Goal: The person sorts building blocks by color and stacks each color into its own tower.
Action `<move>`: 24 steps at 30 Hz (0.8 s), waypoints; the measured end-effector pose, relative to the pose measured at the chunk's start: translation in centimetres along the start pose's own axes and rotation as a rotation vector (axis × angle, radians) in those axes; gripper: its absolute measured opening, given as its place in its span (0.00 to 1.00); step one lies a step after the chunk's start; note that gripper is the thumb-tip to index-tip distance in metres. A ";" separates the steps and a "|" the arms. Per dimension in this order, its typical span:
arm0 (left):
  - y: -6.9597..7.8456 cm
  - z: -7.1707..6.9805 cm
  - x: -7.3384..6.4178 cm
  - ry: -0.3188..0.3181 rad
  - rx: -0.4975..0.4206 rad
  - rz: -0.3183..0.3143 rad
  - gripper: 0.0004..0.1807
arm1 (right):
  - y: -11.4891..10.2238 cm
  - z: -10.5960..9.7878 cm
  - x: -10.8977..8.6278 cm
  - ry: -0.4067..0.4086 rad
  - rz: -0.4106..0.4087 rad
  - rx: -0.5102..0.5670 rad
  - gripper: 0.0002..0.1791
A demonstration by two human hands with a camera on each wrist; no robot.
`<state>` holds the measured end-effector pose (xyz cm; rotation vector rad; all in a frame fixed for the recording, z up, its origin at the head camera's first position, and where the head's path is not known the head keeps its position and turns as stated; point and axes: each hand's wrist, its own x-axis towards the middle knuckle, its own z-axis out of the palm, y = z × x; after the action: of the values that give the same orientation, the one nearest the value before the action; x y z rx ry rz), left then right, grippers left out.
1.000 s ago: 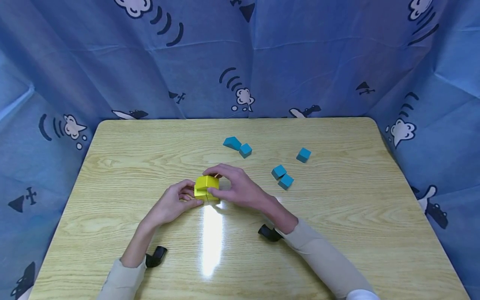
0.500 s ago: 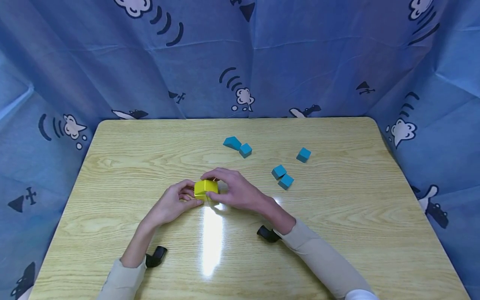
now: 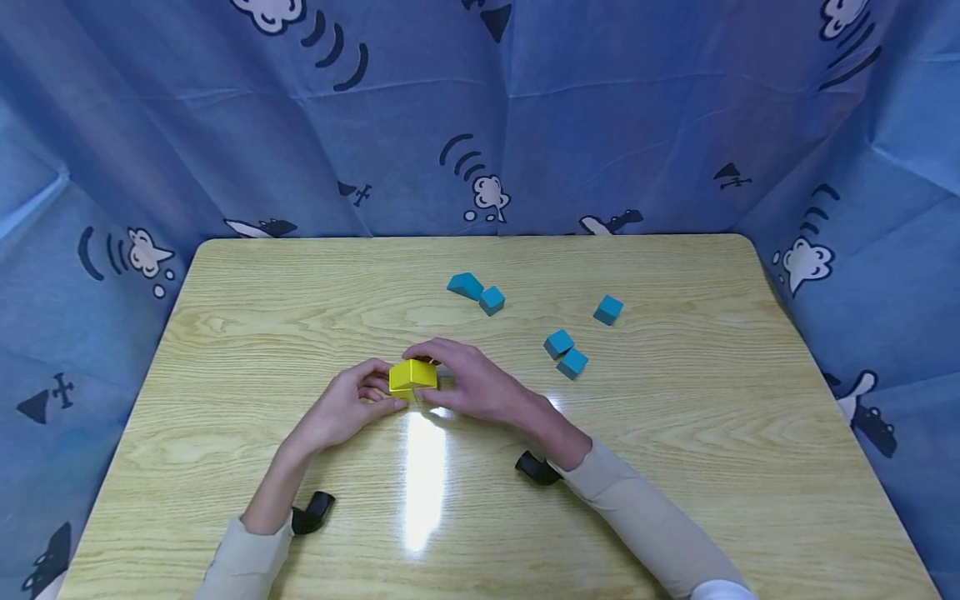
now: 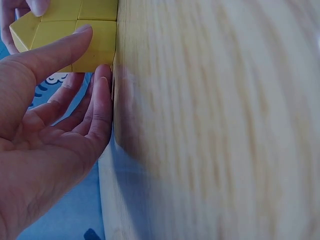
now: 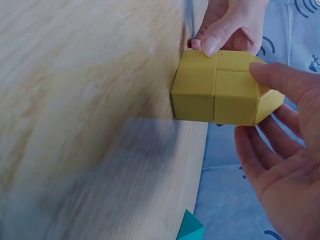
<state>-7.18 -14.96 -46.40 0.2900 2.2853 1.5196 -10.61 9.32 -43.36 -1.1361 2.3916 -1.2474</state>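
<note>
A small stack of yellow cubes (image 5: pixel 194 106) stands on the wooden table, two layers high, with a yellow triangular block (image 5: pixel 270 104) on top like a roof. My left hand (image 3: pixel 347 410) holds the lower cubes from the left, its thumb on the near face and its fingers round the far side. From the right, my right hand (image 3: pixel 474 385) grips the triangular block near its base, thumb in front and fingers behind. In the right wrist view the two layers line up closely. The hands partly cover the lower cubes in the head view.
Behind and right of the hands lie a blue triangular block (image 3: pixel 465 286) with a blue cube (image 3: pixel 492 301) beside it. Further right are a pair of blue cubes (image 3: pixel 572 364) and a lone cube (image 3: pixel 608 310). A blue patterned curtain (image 3: pixel 480 108) surrounds the wooden table (image 3: pixel 675 417).
My right hand has lowered slightly and shifted left with the yellow triangular block, which now sits squarely over the cubes. The left hand and the blue blocks stay where they were.
</note>
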 end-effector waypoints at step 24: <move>-0.1 -0.1 0.0 -0.002 0.000 0.000 0.22 | -0.3 1.1 -0.1 0.070 0.014 -0.099 0.21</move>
<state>-7.23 -15.05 -46.50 0.2912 2.2841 1.5180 -9.82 8.60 -43.80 -1.1181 2.5337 -1.1956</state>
